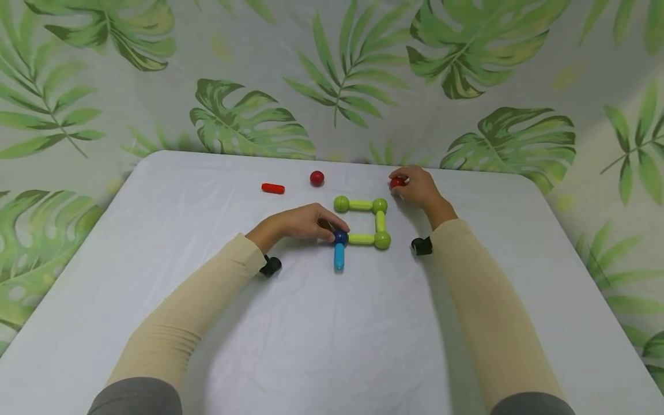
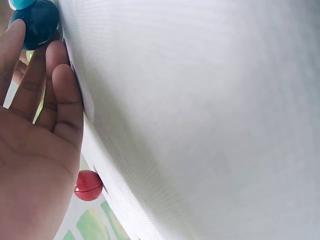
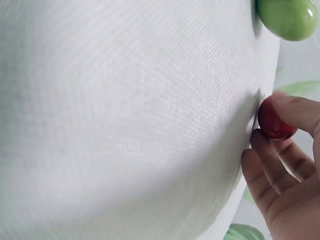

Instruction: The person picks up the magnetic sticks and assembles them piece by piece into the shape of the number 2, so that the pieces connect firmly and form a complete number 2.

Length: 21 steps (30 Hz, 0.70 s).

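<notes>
My left hand (image 1: 310,222) pinches a dark blue ball (image 1: 340,237) between thumb and fingers. From that ball a light blue rod (image 1: 339,257) points toward the front, and a yellow-green rod (image 1: 361,239) runs right to a green ball (image 1: 382,240). Further green balls and rods continue up and back left, ending at a green ball (image 1: 341,203). At the back right, my right hand (image 1: 418,187) grips a red ball (image 1: 396,183) with thumb and fingertips; the right wrist view shows this red ball (image 3: 276,119) close against the tabletop.
A second red ball (image 1: 317,178) lies near the table's back edge. To its left is a red rod (image 1: 273,188). The white cloth-covered table (image 1: 321,346) meets a leaf-patterned curtain (image 1: 249,121) behind. Each wrist carries a small black camera (image 1: 422,246).
</notes>
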Each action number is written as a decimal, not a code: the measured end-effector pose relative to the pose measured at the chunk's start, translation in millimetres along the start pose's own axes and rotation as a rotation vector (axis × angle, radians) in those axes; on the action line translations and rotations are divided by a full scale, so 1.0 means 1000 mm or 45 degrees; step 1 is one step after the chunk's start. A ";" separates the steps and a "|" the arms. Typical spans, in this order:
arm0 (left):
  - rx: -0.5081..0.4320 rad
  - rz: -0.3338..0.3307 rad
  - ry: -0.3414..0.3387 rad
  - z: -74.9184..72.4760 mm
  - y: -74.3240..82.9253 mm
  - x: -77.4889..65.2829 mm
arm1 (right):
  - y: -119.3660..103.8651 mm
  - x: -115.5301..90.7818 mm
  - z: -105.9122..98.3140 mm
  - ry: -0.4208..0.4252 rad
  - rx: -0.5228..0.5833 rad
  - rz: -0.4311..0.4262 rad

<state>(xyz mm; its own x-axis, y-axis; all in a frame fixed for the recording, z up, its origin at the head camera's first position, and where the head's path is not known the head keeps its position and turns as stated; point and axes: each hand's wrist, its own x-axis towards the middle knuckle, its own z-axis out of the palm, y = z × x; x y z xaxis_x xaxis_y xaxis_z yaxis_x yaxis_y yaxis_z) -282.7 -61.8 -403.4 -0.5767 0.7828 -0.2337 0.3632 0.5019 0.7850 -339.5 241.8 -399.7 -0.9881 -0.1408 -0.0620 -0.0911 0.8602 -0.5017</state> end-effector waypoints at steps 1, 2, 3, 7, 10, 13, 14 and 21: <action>-0.002 -0.001 -0.004 0.000 0.000 0.000 | 0.000 -0.001 0.000 -0.003 -0.003 0.002; -0.002 0.001 -0.006 0.001 0.000 0.000 | 0.000 -0.002 0.000 -0.005 -0.003 0.008; -0.003 0.000 -0.010 0.001 0.000 -0.001 | -0.001 -0.003 0.000 -0.007 -0.001 0.014; -0.005 -0.003 -0.009 0.002 0.001 -0.001 | -0.002 -0.005 -0.001 -0.015 -0.004 0.030; -0.008 -0.007 -0.005 0.002 0.001 -0.001 | -0.003 -0.005 -0.002 -0.017 -0.009 0.031; -0.009 -0.014 -0.001 0.001 0.002 -0.001 | -0.002 -0.004 -0.003 -0.020 -0.008 0.029; -0.010 -0.015 0.000 0.001 0.002 -0.001 | -0.001 -0.005 -0.004 -0.023 -0.007 0.029; 0.002 -0.018 -0.003 0.000 0.003 -0.002 | 0.001 -0.009 -0.011 0.010 0.026 0.010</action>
<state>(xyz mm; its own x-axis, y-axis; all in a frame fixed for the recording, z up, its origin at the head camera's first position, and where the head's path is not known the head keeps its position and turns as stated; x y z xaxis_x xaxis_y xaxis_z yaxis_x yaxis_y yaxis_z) -280.5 -61.8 -400.4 -0.5802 0.7766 -0.2456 0.3562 0.5131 0.7809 -331.7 249.7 -390.6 -0.9897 -0.1302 -0.0595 -0.0808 0.8510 -0.5189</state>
